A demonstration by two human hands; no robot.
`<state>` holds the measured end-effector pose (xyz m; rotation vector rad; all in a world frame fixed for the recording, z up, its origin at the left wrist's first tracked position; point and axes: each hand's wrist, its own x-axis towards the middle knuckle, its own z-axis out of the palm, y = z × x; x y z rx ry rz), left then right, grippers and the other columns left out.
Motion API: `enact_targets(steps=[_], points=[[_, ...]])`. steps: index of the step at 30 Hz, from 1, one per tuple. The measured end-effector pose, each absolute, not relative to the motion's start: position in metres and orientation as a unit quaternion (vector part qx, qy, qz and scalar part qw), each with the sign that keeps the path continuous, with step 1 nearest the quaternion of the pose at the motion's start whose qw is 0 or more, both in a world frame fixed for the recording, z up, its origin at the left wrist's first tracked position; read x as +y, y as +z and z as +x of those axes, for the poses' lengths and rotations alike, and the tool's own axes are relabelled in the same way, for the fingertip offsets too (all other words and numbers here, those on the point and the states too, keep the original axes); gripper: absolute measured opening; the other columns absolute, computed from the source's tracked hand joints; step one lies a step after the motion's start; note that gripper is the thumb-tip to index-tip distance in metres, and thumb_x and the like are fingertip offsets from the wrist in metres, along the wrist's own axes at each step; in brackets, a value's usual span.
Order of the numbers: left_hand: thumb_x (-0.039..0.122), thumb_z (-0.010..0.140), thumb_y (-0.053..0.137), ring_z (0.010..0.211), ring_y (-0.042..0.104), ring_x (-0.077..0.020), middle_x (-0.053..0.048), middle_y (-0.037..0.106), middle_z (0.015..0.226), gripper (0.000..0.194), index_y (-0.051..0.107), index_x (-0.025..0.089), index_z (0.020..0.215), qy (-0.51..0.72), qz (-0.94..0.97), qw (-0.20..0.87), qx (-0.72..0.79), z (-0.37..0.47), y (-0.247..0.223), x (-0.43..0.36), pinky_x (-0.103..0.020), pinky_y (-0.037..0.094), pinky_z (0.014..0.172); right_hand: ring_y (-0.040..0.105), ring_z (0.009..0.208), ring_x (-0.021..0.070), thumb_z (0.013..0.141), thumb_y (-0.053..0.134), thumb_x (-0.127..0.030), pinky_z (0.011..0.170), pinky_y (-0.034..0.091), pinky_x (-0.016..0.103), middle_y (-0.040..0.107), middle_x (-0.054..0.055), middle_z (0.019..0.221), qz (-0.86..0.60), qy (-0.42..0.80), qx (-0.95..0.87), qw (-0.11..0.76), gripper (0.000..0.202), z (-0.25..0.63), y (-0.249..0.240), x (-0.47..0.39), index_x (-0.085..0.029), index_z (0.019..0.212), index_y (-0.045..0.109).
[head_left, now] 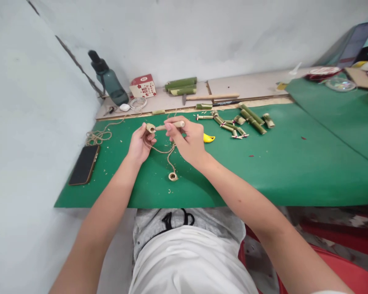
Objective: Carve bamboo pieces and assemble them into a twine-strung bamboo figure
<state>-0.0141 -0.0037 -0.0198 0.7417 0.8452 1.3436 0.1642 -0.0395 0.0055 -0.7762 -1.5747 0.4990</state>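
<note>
My left hand grips a short hollow bamboo piece, its open end turned to the right. My right hand is closed around a slim wooden-handled tool. The tool's tip is at the bamboo piece's open end; whether it goes inside I cannot tell. Thin twine runs from below my left hand toward my right hand. It also leads down to a small bamboo ring lying on the green mat. A yellow object lies just right of my right hand.
Right of my hands lie small tied bamboo sticks and cut bamboo tubes. A phone and coiled twine are at left. Behind stand a bottle and a red-white box, with a hammer nearby.
</note>
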Motion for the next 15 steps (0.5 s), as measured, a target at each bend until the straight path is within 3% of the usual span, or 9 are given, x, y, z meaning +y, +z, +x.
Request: enact_targets(steps=[15], points=[[0.039,0.087,0.076,0.048,0.044,-0.0047,0.002,0.059,0.067,0.027,0.064,0.017,0.077,0.586,0.374,0.614,0.373,-0.0130,-0.0227,-0.0048,-0.016,0.042,0.046,0.059,0.059,0.0105,0.102,0.047,-0.060,0.059,0.045,0.022,0.066,0.000,0.068,-0.370,0.213,-0.685,0.590,0.047,0.1667,0.0063,-0.0346,-0.018,0.095,0.068]])
